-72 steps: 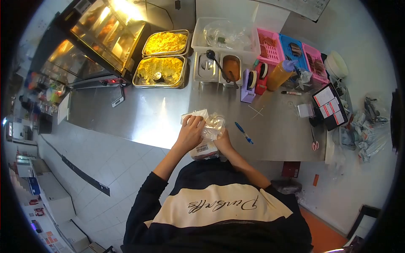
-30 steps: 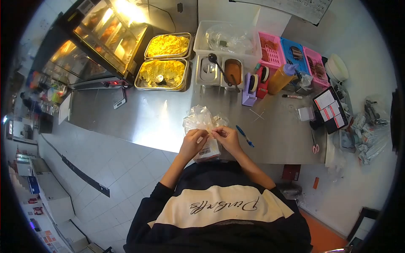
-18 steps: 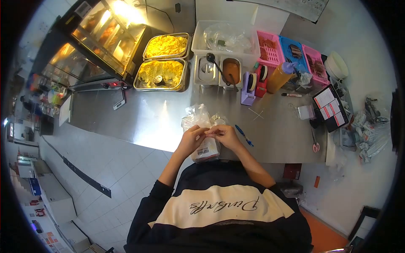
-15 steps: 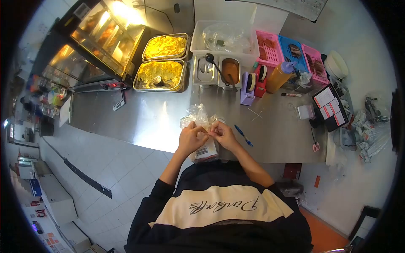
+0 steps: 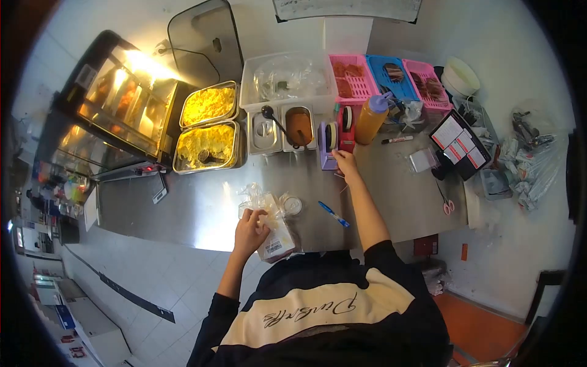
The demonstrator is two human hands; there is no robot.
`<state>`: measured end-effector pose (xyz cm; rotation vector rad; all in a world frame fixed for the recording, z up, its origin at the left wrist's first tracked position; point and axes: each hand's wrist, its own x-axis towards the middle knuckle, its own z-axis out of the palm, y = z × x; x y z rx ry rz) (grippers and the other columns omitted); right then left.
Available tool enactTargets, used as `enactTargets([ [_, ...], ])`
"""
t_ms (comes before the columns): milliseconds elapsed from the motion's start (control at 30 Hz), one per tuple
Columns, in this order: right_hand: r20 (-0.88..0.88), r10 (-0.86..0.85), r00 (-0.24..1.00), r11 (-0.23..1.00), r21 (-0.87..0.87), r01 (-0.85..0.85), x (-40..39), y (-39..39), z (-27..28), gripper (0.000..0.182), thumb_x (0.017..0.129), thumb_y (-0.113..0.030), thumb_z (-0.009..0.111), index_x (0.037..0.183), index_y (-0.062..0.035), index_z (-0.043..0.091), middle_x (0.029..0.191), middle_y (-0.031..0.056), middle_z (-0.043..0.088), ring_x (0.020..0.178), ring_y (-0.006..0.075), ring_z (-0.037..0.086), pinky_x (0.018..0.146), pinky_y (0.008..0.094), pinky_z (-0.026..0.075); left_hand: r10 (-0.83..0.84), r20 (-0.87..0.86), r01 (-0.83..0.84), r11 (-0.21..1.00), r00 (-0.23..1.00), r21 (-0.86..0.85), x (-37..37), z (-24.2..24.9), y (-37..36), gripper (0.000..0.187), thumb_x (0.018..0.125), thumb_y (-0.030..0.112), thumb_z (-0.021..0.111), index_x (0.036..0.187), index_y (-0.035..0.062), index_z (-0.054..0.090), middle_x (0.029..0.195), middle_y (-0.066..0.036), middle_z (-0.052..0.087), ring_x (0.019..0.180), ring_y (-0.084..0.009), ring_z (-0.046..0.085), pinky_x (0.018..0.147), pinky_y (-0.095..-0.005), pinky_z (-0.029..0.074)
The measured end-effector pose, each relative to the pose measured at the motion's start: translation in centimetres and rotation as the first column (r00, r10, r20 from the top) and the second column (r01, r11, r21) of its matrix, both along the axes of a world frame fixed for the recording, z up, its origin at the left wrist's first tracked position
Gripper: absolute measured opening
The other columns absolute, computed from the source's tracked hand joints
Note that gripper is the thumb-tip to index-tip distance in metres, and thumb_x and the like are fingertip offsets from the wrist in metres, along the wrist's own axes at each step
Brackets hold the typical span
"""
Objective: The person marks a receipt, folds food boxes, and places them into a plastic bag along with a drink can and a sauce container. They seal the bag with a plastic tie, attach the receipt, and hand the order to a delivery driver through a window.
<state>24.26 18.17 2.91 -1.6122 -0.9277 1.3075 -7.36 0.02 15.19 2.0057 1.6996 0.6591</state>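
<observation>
A clear plastic bag (image 5: 249, 194) holding a white box with a printed label (image 5: 274, 246) lies at the counter's front edge. My left hand (image 5: 249, 234) is closed on the gathered bag over the box. A small round lidded cup (image 5: 292, 205) shows through the plastic to the right. My right hand (image 5: 347, 166) reaches forward, its fingers closed at the front end of a purple tape dispenser (image 5: 328, 160); whether a tape end is between them is too small to see. A red tape dispenser (image 5: 346, 139) stands just right of the purple one.
A blue pen (image 5: 334, 214) lies between my arms. Behind stand trays of yellow food (image 5: 205, 147), a sauce container with ladle (image 5: 299, 125), an orange squeeze bottle (image 5: 370, 122) and pink and blue baskets (image 5: 391, 78). Scissors (image 5: 448, 207) and a tablet (image 5: 460, 145) are at right; a heated display cabinet (image 5: 122, 116) at left.
My right hand has left the bag and moved forward and right to the purple tape dispenser. My left hand stays on the bag. The camera view has shifted.
</observation>
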Motion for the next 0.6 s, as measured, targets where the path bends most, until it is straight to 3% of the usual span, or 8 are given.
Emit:
enactTargets([
  [33,-0.122,0.005,0.993,0.999,-0.048,-0.011,-0.2,0.2,0.4,0.022,0.09,-0.029,0.061,0.096,-0.0079,0.066,0.084,0.0003,0.062,0.069,0.0109,0.056,0.06,0.0261,0.05,0.0,-0.042,0.001,1.0,0.999,0.027,0.1,0.0,-0.1,0.032,0.069,0.011,0.065,0.1,0.0115,0.06,0.088,-0.01,0.051,0.071,-0.0242,0.057,0.064,-0.036,0.048],
  [133,-0.19,-0.135,0.972,0.903,0.381,0.2,-2.2,-3.0,-2.4,0.024,0.089,-0.03,0.062,0.096,-0.0071,0.066,0.082,0.0002,0.062,0.061,0.0097,0.054,0.058,0.0275,0.051,0.014,-0.135,-0.001,0.996,0.991,0.089,0.0,0.9,-0.7,0.032,0.068,0.01,0.064,0.1,0.0123,0.059,0.097,-0.01,0.051,0.086,-0.026,0.055,0.073,-0.0374,0.046],
  [267,-0.324,-0.169,0.931,0.985,-0.077,0.152,-2.7,-5.9,-0.8,0.026,0.089,-0.03,0.062,0.098,-0.0063,0.066,0.078,0.0004,0.061,0.054,0.0079,0.05,0.053,0.0279,0.051,0.051,-0.374,0.069,0.951,0.926,0.302,0.9,2.2,-0.5,0.033,0.066,0.008,0.062,0.098,0.0134,0.059,0.117,-0.011,0.05,0.117,-0.0287,0.042,0.095,-0.0449,0.034],
  [300,-0.383,-0.144,0.912,0.982,-0.172,0.083,-2.7,-5.2,0.2,0.025,0.089,-0.029,0.061,0.098,-0.0062,0.066,0.077,0.0005,0.06,0.053,0.0077,0.05,0.052,0.0277,0.051,0.036,-0.417,0.076,0.966,0.908,0.247,0.7,1.5,-0.4,0.031,0.066,0.011,0.062,0.097,0.0126,0.06,0.126,-0.01,0.047,0.128,-0.0299,0.031,0.104,-0.0504,0.02],
  [333,-0.447,-0.124,0.886,0.968,-0.252,0.008,-2.9,-4.6,0.7,0.025,0.089,-0.029,0.061,0.099,-0.0062,0.066,0.076,0.0006,0.059,0.053,0.0075,0.05,0.051,0.0275,0.051,0.015,-0.458,0.106,0.966,0.889,0.236,0.6,1.9,-0.1,0.03,0.066,0.013,0.062,0.097,0.0124,0.06,0.126,-0.01,0.047,0.129,-0.0298,0.031,0.104,-0.0505,0.02],
  [433,-0.19,-0.171,0.967,0.974,-0.183,0.136,-2.6,-4.3,0.3,0.024,0.089,-0.029,0.061,0.098,-0.0068,0.066,0.072,0.0003,0.056,0.05,0.0075,0.048,0.046,0.0274,0.049,-0.029,-0.548,0.166,0.965,0.836,0.202,0.1,3.0,0.6,0.028,0.068,0.022,0.065,0.092,0.0096,0.061,0.114,-0.007,0.054,0.121,-0.0282,0.041,0.106,-0.0505,0.02],
  [533,-0.315,-0.161,0.935,0.921,-0.388,0.028,-2.5,-5.4,-1.5,0.025,0.09,-0.029,0.061,0.098,-0.0061,0.066,0.073,0.0006,0.057,0.05,0.0084,0.048,0.043,0.0261,0.047,-0.123,-0.564,0.143,0.99,0.817,-0.009,-1.1,1.8,0.7,0.026,0.068,0.026,0.067,0.087,0.008,0.062,0.096,-0.007,0.059,0.104,-0.0267,0.052,0.104,-0.0519,0.022],
  [600,-0.115,-0.26,0.959,0.959,-0.147,0.242,-3.7,-6.9,-1.6,0.026,0.088,-0.027,0.062,0.095,-0.0028,0.065,0.07,0.003,0.055,0.046,0.0122,0.047,0.042,0.0276,0.048,-0.2,-0.515,0.216,0.976,0.833,-0.03,-1.7,1.4,0.8,0.027,0.071,0.029,0.067,0.084,0.0057,0.063,0.083,-0.009,0.059,0.09,-0.0269,0.056,0.094,-0.0464,0.037],
])
